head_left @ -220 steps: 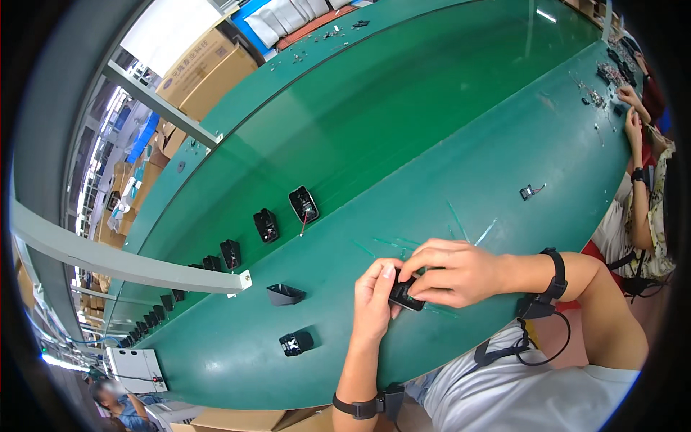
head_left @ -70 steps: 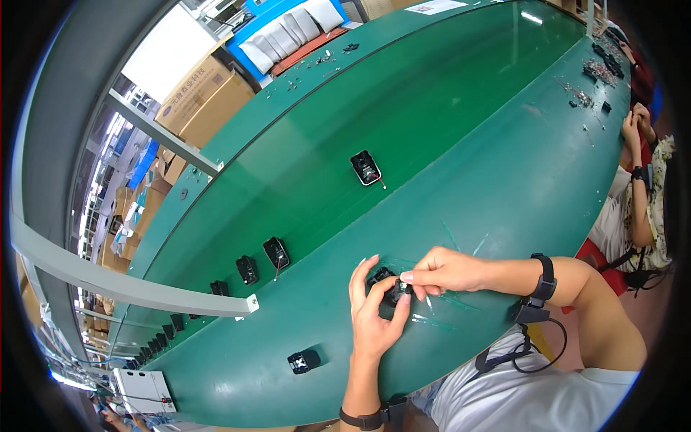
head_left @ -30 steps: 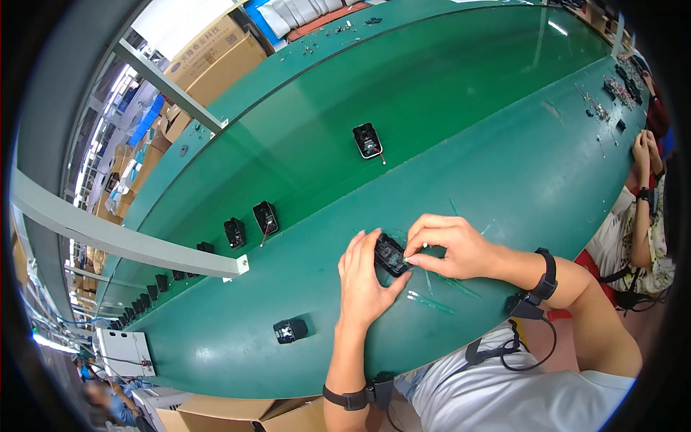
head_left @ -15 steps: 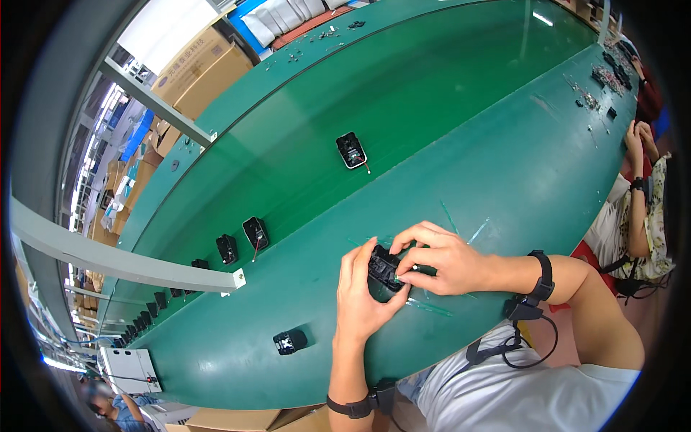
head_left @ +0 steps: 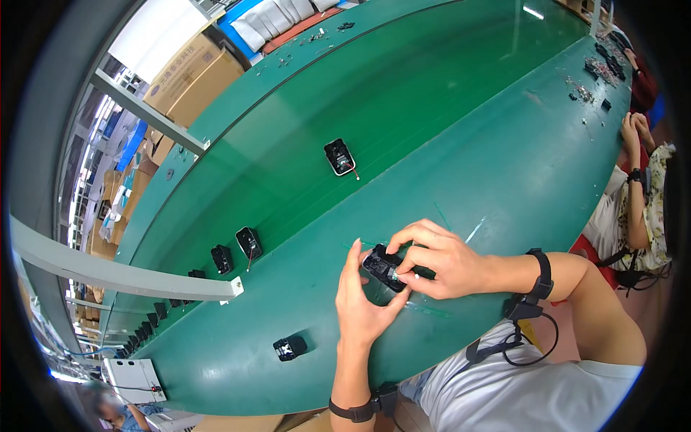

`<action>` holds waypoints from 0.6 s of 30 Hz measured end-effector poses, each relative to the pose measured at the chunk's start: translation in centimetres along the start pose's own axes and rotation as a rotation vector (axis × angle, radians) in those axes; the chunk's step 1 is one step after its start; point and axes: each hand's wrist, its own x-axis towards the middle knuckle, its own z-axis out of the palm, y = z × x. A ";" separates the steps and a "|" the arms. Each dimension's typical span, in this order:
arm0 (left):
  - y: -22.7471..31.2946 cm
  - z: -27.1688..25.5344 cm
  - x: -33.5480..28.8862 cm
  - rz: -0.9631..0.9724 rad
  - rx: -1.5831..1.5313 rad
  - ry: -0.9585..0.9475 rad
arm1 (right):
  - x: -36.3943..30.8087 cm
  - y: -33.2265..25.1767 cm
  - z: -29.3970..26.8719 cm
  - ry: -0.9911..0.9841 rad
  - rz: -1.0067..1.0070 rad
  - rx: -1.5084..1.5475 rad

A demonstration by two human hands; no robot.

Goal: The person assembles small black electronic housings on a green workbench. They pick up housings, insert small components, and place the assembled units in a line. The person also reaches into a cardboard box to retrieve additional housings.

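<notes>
A small black plastic housing [head_left: 379, 266], its open inside facing up, sits between my hands above the near tabletop. My left hand [head_left: 360, 299] cradles it, thumb along the near edge and fingers around the far left side. My right hand [head_left: 440, 265] pinches a tiny light-coloured piece against the housing's right end; the fingers partly hide it, so its kind cannot be made out. Strips of clear green film [head_left: 428, 310] lie under and around my hands. To the left, a separate black part [head_left: 289, 348] rests on the table.
Along the green belt stand several black housings; one with a red wire [head_left: 340, 156] is straight ahead. A white metal post [head_left: 144, 272] crosses at left, near a white box [head_left: 134, 380]. Loose small parts [head_left: 590, 88] lie far right, beside a co-worker's hands [head_left: 633, 131].
My left fingers have lifted and spread slightly from the housing's far side, showing more of it. My right hand keeps its pinch. The whole view has shifted a little.
</notes>
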 end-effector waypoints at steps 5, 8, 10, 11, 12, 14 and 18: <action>-0.2 -0.2 0.2 0.070 0.077 0.031 | -0.1 0.1 -0.1 -0.018 0.062 0.083; -0.1 0.0 0.3 0.134 0.082 0.026 | -0.4 0.2 0.1 -0.049 0.109 0.162; -0.1 0.2 0.3 0.154 0.077 0.031 | -0.4 0.2 0.2 -0.049 0.111 0.163; -0.2 0.2 0.3 0.144 0.076 0.034 | -0.4 0.1 0.2 -0.039 0.108 0.145; -0.2 0.2 0.3 0.135 0.074 0.038 | -0.3 0.1 0.2 -0.030 0.104 0.127; -0.1 0.0 0.4 0.118 0.086 0.023 | -0.2 0.2 0.0 -0.046 0.084 0.121; 0.2 -0.2 0.3 0.112 0.123 -0.054 | -0.4 0.3 0.0 -0.089 0.109 0.112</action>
